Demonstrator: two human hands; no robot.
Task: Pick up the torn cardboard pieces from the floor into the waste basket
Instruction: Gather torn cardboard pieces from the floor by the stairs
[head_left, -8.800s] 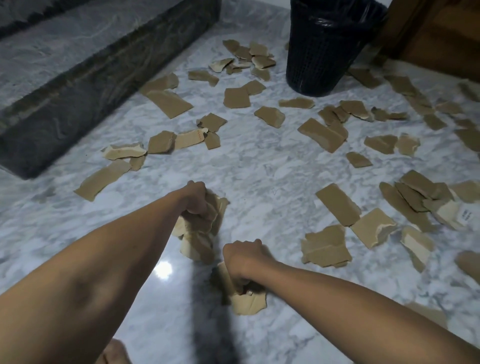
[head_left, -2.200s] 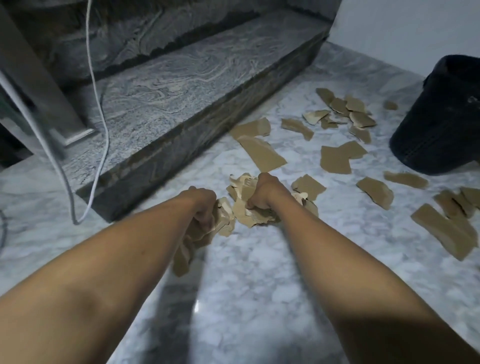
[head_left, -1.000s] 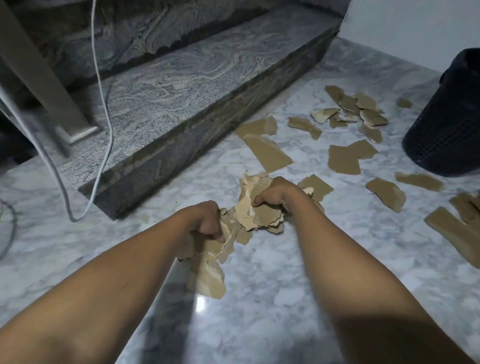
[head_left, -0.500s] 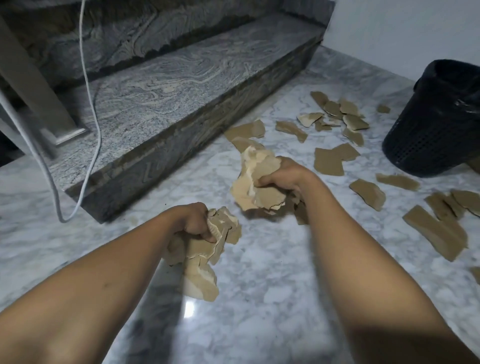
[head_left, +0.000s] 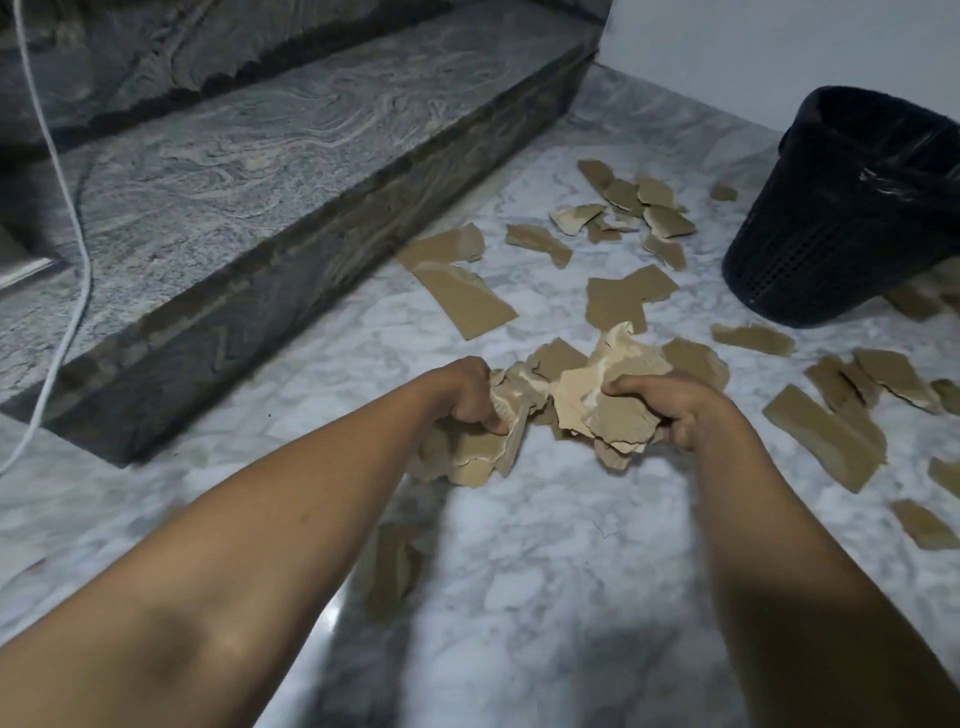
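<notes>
My left hand grips a bunch of torn brown cardboard pieces above the marble floor. Just to its right, my right hand grips a second bunch of cardboard pieces; the two bunches nearly touch. Several loose cardboard pieces lie scattered on the floor ahead and to the right. The black mesh waste basket with a black liner stands at the far right, well beyond both hands. One blurred piece shows below my left forearm.
A dark granite step runs diagonally along the left. A white cable hangs down over the step. A white wall closes the back right. More cardboard scraps lie right of my right arm.
Both hands, still holding their bunches, have come together and moved right toward the basket. A piece seems to have dropped from the left bunch. The view has shifted right.
</notes>
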